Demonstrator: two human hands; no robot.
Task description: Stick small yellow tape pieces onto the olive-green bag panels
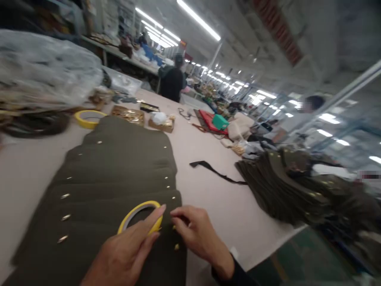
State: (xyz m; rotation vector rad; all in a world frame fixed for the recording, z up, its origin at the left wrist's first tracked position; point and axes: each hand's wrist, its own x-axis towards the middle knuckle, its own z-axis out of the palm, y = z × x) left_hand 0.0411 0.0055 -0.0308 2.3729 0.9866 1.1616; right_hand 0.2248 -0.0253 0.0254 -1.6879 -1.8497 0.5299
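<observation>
My left hand (127, 246) grips a roll of yellow tape (131, 216), its thumb and fingers closed on the ring's right side. Just to the right, my right hand (196, 232) is closed in a pinch, thumb against fingertips; whatever is between them is too small to make out. Beneath both hands lie overlapping dark olive fabric pieces (125, 167), stacked in steps across the table. Small shiny metal fittings (65, 217) dot the left and right sides of the fabric. A bit of yellow (176, 246) shows on the right edge, below my right hand.
A second yellow tape roll (86, 124) lies past the fabric, near small boxes of gold-coloured parts (127, 115). On the right is a thick pile of olive pieces (274, 186), with a dark strip (217, 172) beside it. Clear plastic bags (44, 67) bulk at left. A person (172, 81) stands beyond the table.
</observation>
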